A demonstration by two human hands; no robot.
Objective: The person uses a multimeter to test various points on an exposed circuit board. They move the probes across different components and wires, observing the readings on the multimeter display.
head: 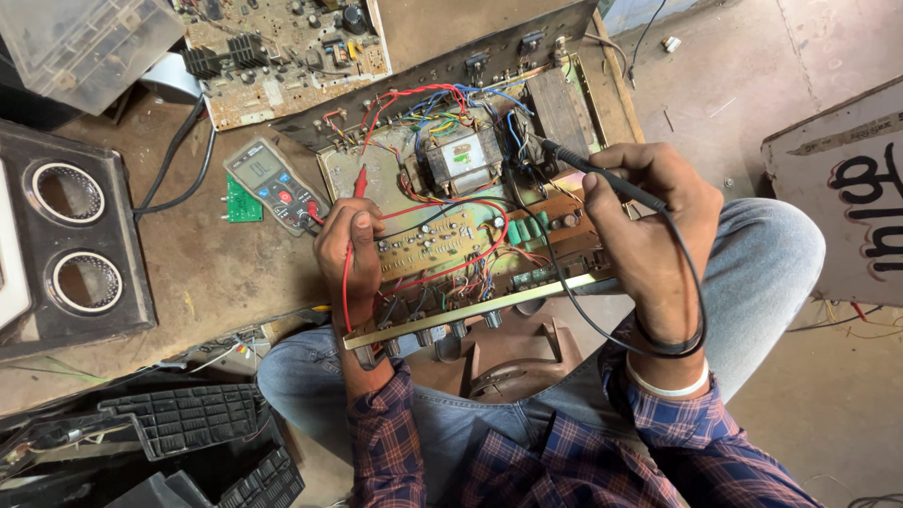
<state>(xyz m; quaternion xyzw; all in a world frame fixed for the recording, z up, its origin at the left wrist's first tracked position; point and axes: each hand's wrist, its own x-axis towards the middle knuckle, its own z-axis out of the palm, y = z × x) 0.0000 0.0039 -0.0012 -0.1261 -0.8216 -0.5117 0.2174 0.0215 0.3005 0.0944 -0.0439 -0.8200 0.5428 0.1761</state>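
From the head camera, the left hand (350, 246) pinches the red probe (358, 184) pointing up-frame at the open amplifier chassis (451, 202) mid-frame, while the right hand (640, 221) grasps the black probe (588, 169), slanting upper-left toward the transformer (461, 158)

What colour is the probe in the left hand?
Red, matching its lead: the left hand holds the red probe. Head view shows it best.

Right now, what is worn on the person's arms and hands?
Both hands, left hand and right hand, are bare with no gloves. Plaid sleeves in dark blue and red reach the wrists. The right wrist carries a black band and a white band.
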